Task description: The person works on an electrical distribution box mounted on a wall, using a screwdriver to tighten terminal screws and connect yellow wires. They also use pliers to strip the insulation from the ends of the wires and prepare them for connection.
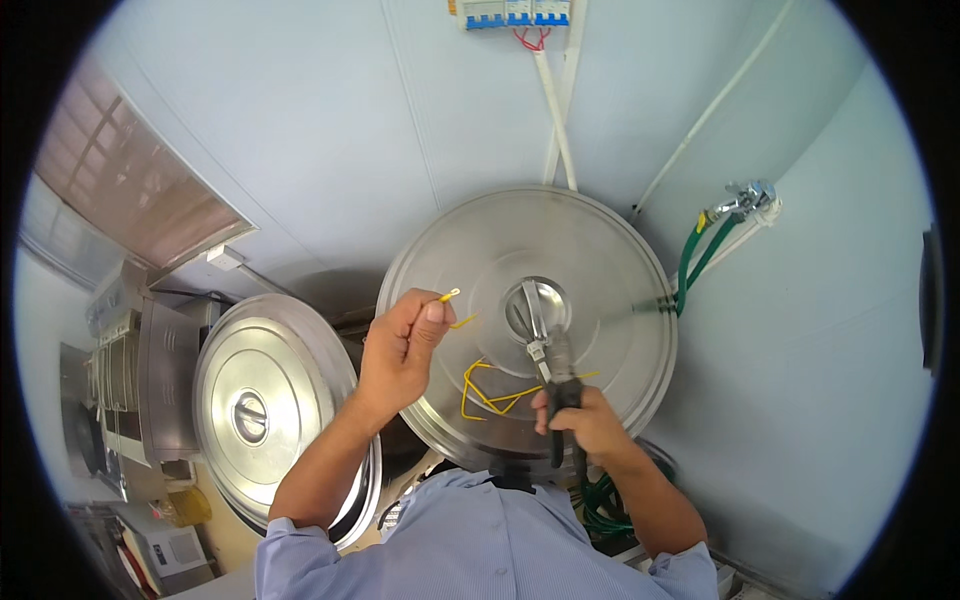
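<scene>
Between the thumb and fingers of my left hand (400, 345) is a short yellow wire (446, 297) with a small pale metal tip, perhaps a terminal. Its other end shows bent below my fingers. My right hand (590, 420) is closed round the black handles of a pair of pliers (566, 392). They look like crimping pliers, and their metal head points away from me over the lid's knob; the jaws are hard to make out. Both hands are above a large round steel lid (620, 260). Several bent yellow wire pieces (488, 400) lie on its near part.
A second steel lid (290, 385) stands lower left. Wall-mounted breakers (515, 14) with red wires are at the top. A tap (745, 198) with a green hose (690, 262) is on the right wall. Steel kitchen equipment (175, 370) stands far left.
</scene>
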A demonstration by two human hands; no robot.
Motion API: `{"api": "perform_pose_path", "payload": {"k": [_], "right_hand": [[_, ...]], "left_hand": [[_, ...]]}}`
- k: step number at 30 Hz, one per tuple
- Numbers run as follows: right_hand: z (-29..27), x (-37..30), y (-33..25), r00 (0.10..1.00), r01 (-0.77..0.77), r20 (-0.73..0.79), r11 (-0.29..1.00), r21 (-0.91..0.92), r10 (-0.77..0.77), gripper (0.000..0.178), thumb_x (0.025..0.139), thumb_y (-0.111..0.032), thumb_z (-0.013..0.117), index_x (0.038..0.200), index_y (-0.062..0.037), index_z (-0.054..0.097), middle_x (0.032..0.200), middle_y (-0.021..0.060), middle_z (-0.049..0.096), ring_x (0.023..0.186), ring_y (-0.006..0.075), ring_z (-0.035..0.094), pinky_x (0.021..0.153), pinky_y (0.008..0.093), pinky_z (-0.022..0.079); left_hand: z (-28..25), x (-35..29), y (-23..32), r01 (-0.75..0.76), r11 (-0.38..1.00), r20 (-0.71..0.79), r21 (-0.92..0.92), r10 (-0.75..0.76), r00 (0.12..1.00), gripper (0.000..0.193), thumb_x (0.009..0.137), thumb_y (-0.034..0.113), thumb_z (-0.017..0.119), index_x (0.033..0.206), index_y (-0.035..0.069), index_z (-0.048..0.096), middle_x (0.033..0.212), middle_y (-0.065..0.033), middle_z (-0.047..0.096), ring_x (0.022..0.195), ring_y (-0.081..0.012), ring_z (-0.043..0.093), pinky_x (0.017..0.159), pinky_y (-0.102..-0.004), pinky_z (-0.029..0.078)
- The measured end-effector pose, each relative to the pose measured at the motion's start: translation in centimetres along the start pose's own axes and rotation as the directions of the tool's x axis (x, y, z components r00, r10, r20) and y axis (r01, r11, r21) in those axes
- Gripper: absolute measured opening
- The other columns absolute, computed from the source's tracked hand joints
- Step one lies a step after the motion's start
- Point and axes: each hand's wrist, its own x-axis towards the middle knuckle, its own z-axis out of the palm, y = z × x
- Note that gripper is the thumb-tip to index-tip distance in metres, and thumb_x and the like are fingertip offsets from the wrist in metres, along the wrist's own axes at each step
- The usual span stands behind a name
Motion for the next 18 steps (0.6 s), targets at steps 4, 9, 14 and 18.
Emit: {"api": "perform_pose_path", "payload": {"k": [4,9,14,18], "right_hand": [[2.2,1.7,-0.7,0.999,0.035,-0.014,0.914,-0.404,-0.044,0.035,0.076,-0.002,0.057,0.108,0.0102,0.062,0.093,0.0128,0.071,0.085,0.0200,0.067,0.072,0.0336,0.054],[3.0,3.0,-1.1,0.994,0.006,-0.084,0.808,-0.590,-0.068,0.023,0.083,-0.016,0.064,0.094,0.0051,0.063,0.073,0.0158,0.065,0.069,0.0296,0.064,0.063,0.0396,0.051],[3.2,3.4,-1.5,0.986,-0.164,-0.109,0.785,-0.598,0.123,0.030,0.079,-0.007,0.064,0.106,0.0073,0.063,0.095,0.0113,0.068,0.081,0.0198,0.065,0.064,0.0335,0.058],[3.5,3.5,-1.5,0.984,-0.180,-0.108,0.773,-0.608,0.144,0.029,0.078,-0.008,0.064,0.103,0.0073,0.064,0.090,0.0114,0.067,0.076,0.0202,0.065,0.062,0.0330,0.058]], "left_hand": [[1.8,-0.1,0.4,-0.155,0.974,0.018,0.162,0.155,0.988,0.029,0.105,0.026,0.051,0.096,0.000,0.062,0.079,-0.0026,0.059,0.072,-0.0096,0.051,0.067,-0.0250,0.043],[1.8,-0.3,0.5,-0.131,0.968,0.058,0.215,0.122,0.991,0.023,0.103,0.019,0.054,0.097,-0.001,0.064,0.086,-0.0098,0.065,0.075,-0.0196,0.059,0.070,-0.0309,0.048],[2.0,-0.8,-0.1,-0.134,0.971,0.060,0.197,0.124,0.990,0.021,0.103,0.017,0.054,0.097,-0.001,0.065,0.086,-0.0105,0.065,0.075,-0.0205,0.060,0.070,-0.0311,0.049],[2.1,-1.1,-0.2,-0.155,0.969,0.078,0.192,0.142,0.987,0.026,0.104,0.022,0.054,0.097,-0.001,0.065,0.084,-0.0086,0.065,0.074,-0.0153,0.058,0.069,-0.0282,0.047]]}}
